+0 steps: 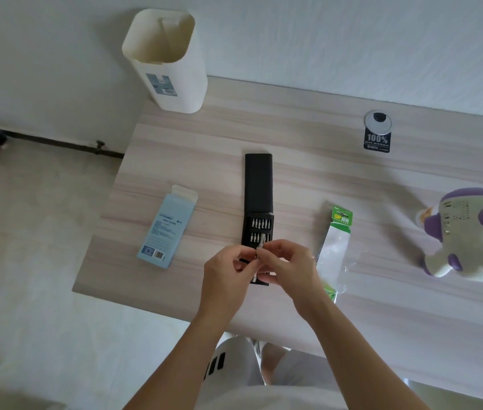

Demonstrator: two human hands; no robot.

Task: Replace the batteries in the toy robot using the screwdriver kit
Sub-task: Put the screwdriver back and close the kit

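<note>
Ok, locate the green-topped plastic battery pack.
Head view: the battery pack lies right of centre, between the black screwdriver case and the purple-white toy robot.

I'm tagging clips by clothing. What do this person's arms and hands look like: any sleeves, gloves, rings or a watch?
The left hand and right hand are bare: no gloves, rings or watch show. The left forearm and right forearm are bare too, with no sleeve in view.

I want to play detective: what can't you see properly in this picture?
Head view:
Screwdriver: mostly covered by the left hand and right hand gripping it.
Screwdriver kit: near end hidden under both hands.
Toy robot: cut off by the right edge.
Blue box: print too small to read.
</note>
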